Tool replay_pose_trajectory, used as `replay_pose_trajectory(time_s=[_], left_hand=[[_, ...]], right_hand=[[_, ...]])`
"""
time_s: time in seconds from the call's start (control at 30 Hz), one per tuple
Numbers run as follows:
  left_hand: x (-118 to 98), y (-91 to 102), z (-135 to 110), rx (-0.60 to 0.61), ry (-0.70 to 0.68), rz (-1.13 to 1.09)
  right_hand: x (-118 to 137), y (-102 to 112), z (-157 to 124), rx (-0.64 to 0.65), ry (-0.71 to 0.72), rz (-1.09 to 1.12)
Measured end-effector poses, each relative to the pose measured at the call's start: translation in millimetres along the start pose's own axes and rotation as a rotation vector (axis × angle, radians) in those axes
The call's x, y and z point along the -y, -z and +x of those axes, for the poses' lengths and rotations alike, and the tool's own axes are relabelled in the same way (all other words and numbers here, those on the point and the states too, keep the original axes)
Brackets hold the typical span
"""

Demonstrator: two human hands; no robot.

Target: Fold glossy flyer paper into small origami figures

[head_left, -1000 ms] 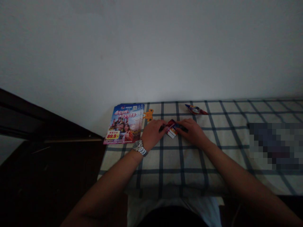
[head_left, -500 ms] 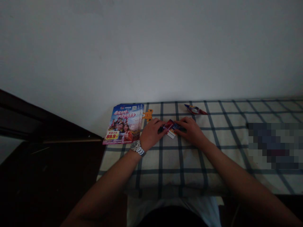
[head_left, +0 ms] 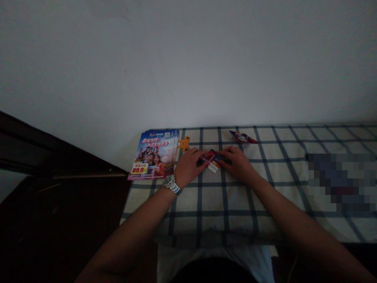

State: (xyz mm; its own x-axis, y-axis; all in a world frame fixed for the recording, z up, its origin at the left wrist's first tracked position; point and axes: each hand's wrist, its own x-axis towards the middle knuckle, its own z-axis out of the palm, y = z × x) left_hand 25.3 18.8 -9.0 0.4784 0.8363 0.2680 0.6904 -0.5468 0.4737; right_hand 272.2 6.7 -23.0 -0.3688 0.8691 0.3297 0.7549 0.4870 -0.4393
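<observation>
Blue-checked pale fabric cloth (head_left: 188, 204) bears stacked glossy blue-pink paper leaflets (head_left: 154, 155); right of them, left hand (head_left: 191, 167) and right hand (head_left: 236, 165) seemingly pinch a small folded red-blue-white paper (head_left: 212, 162), whose creases uneven pressure could skew.

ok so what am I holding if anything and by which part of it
A folded, printed paper flyer: your left hand grips its left end and your right hand its right end.
</observation>
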Motion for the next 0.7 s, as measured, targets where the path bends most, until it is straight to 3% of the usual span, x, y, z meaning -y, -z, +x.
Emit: replay_pose_trajectory(time_s=[0.5, 0.7], left_hand=[[0.3, -1.2, 1.9, 0.007, 0.030, -0.003], [0.1, 0.0, 1.9, 0.006, -0.012, -0.006]], right_hand=[[0.2, -0.4, 1.9, -0.006, -0.016, 0.039], [0.0, 3.5, 1.0, 0.030, 0.053, 0.045]])
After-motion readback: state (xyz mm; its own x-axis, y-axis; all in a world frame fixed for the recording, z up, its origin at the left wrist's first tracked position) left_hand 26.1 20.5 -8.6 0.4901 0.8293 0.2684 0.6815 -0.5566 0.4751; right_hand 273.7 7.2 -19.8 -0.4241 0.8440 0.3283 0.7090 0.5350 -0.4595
